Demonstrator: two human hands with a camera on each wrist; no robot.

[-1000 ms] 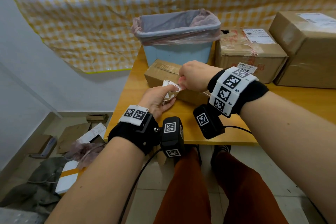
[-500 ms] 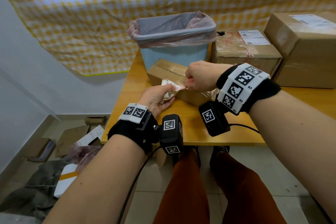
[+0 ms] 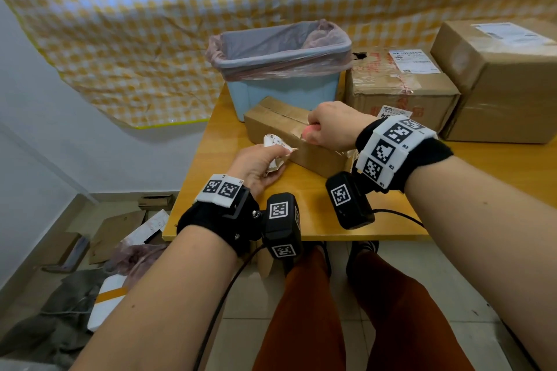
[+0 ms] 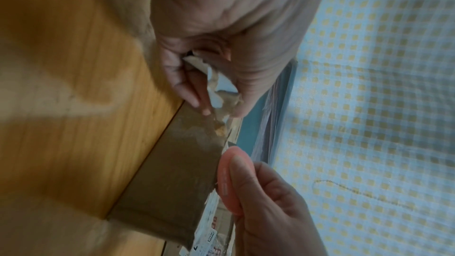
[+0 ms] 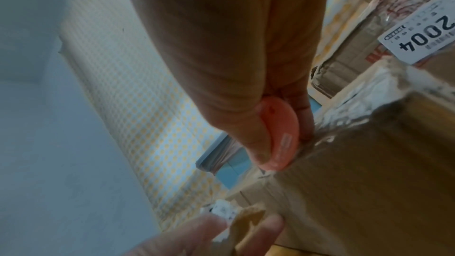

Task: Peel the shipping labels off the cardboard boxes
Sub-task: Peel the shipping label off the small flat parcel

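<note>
A long low cardboard box (image 3: 280, 122) lies near the table's left front. My left hand (image 3: 262, 161) holds crumpled torn label paper (image 3: 275, 144) (image 4: 219, 85) in its fingers beside the box's near face (image 4: 172, 172). My right hand (image 3: 330, 125) pinches a small pink oval scraper (image 3: 310, 131) (image 4: 229, 178) (image 5: 279, 135) against the box's top edge, where shreds of white label (image 5: 364, 92) remain. Two bigger boxes stand behind: one (image 3: 401, 90) with a white label (image 3: 414, 60) on top, and one (image 3: 506, 81) at far right with a label (image 3: 506, 33).
A blue bin (image 3: 283, 69) lined with a pink bag stands behind the low box. The wooden table (image 3: 488, 166) ends just before my wrists. Scrap cardboard and bags (image 3: 99, 244) lie on the floor at the left. A checked cloth (image 3: 180, 24) hangs behind.
My right hand with the scraper has pulled back right along the box's top edge, away from my left hand. The left hand has drawn slightly down and left with the torn paper.
</note>
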